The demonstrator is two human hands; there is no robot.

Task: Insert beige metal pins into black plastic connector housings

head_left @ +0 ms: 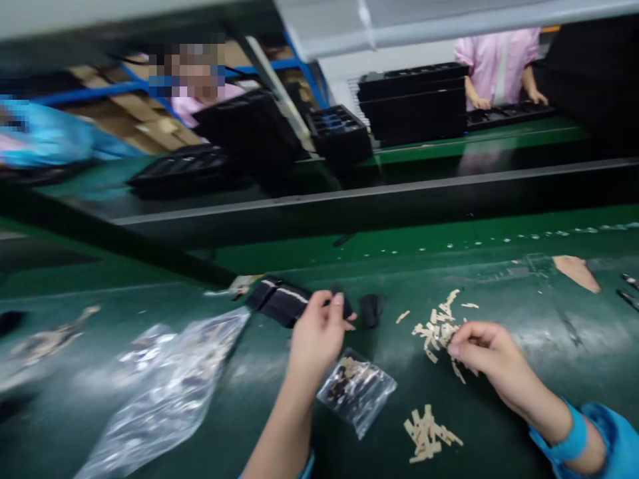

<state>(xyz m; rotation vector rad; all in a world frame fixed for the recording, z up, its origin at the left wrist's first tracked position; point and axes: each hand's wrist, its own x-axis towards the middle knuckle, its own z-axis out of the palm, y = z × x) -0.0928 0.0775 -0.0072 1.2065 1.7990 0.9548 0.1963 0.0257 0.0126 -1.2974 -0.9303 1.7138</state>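
Note:
My right hand [486, 349] is at a loose pile of small beige strips [439, 326], thumb and forefinger pinched together; what sits between them is hidden. A second pile of beige strips [429, 436] lies nearer me. My left hand [319, 326] has its fingers drawn together beside a row of black blocks [282, 299] with a pale line along them. Whatever those fingers hold is too blurred to make out. To its right stands a small black piece [372, 310]. Just below the left hand lies a small clear bag [357, 392] with dark and beige bits inside.
A large clear plastic bag [174, 392] lies on the green bench [249, 426] at left. A beige scrap [576, 273] is at far right. Beyond a dark rail [349, 196], people in pink [499, 66] and blue [54, 133] work among black trays [414, 103].

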